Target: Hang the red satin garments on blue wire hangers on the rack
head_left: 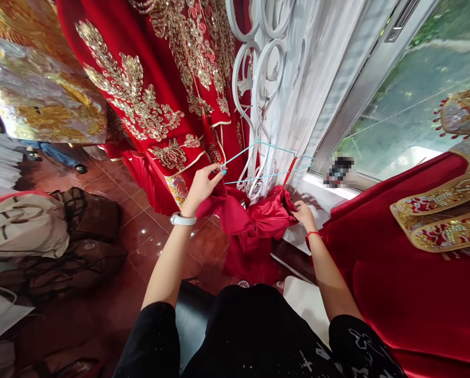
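Note:
A light-blue wire clothes hanger [274,146] hangs in front of a white scrollwork screen. Below it drapes a red satin dress [254,223], gathered in a bow-like knot. One red strap of the dress runs up to the hanger's right side. At the hanger's left end, my left hand [204,185] pinches the corner between thumb and fingers; whether a strap is also in that pinch is hidden. My right hand [303,214] is closed on the dress's upper right edge. The dress's lower part falls towards the tiled floor.
Red garments with gold embroidery [136,89] hang at the left, and another red embroidered garment [400,283] is close on the right. Stuffed bags [30,226] lie on the floor at left. A white stool [303,302] stands near my legs, beside a window [416,105] wall.

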Motion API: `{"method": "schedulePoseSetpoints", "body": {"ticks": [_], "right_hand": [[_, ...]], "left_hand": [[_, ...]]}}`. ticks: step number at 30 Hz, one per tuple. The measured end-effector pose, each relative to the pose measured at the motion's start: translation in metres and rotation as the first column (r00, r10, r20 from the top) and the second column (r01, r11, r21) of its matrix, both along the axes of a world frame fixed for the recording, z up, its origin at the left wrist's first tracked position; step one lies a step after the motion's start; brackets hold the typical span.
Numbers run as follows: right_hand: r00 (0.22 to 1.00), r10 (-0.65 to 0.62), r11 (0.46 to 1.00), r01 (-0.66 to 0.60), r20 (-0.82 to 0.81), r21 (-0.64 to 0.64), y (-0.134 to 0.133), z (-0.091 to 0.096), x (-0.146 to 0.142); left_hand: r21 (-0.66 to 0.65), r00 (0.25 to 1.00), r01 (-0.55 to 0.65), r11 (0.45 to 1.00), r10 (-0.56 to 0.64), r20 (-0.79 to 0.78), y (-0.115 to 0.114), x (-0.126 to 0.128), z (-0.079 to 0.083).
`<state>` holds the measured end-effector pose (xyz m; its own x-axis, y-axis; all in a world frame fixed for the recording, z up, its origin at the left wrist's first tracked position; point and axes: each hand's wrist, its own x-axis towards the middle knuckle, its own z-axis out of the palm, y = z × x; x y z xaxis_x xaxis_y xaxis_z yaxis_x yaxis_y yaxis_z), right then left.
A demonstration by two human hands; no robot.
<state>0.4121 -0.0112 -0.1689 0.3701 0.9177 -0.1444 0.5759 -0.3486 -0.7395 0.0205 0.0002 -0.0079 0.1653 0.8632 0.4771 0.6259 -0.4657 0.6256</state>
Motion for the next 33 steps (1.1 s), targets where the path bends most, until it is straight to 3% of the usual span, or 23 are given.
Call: {"method": "schedulePoseSetpoints", "body": {"ticks": [4,9,11,13,16,18,23,28,31,33], "right_hand": [[0.995,-0.010,0.988,-0.006,-0.102,-0.153,-0.012,0.002,0.019],[0.951,-0.014,0.968,-0.065,-0.310,-0.244,-0.028,0.032,0.051],[0.905,-0.007,0.987,-0.062,-0.425,-0.149,-0.031,0.045,0.056],[0.816,0.032,0.998,0.002,-0.577,0.059,-0.032,0.055,0.052],[0.685,0.165,0.923,0.147,-0.710,0.356,-0.031,0.063,0.040],[0.665,0.234,0.872,0.179,-0.709,0.456,-0.030,0.065,0.033],[0.768,0.217,0.781,0.234,-0.602,0.579,-0.023,0.072,0.031],[0.857,0.135,0.678,0.286,-0.498,0.677,0.002,0.096,0.037],[0.867,0.152,0.700,0.243,-0.474,0.671,0.016,0.116,0.038],[0.881,0.221,0.727,0.137,-0.418,0.673,0.021,0.130,0.034]], "left_hand": [[0.000,0.990,-0.131,0.991,0.131,-0.041,0.011,0.005,-0.014],[-0.006,0.981,-0.165,0.986,0.163,-0.109,0.014,0.001,-0.018],[-0.014,0.979,-0.164,0.986,0.161,-0.127,0.014,0.000,-0.016],[-0.025,0.977,-0.162,0.987,0.157,-0.141,0.015,0.000,-0.015],[-0.027,0.979,-0.155,0.988,0.149,-0.140,0.017,-0.001,-0.015],[-0.018,0.984,-0.138,0.990,0.135,-0.119,0.020,-0.003,-0.016],[0.001,0.996,-0.076,0.997,0.076,-0.046,0.026,-0.010,-0.017],[-0.031,0.999,-0.026,0.999,0.025,-0.033,0.027,-0.015,-0.015],[-0.039,0.999,-0.006,0.999,0.005,-0.043,0.026,-0.015,-0.013],[-0.049,0.999,-0.005,0.999,0.003,-0.041,0.025,-0.013,-0.012]]}}
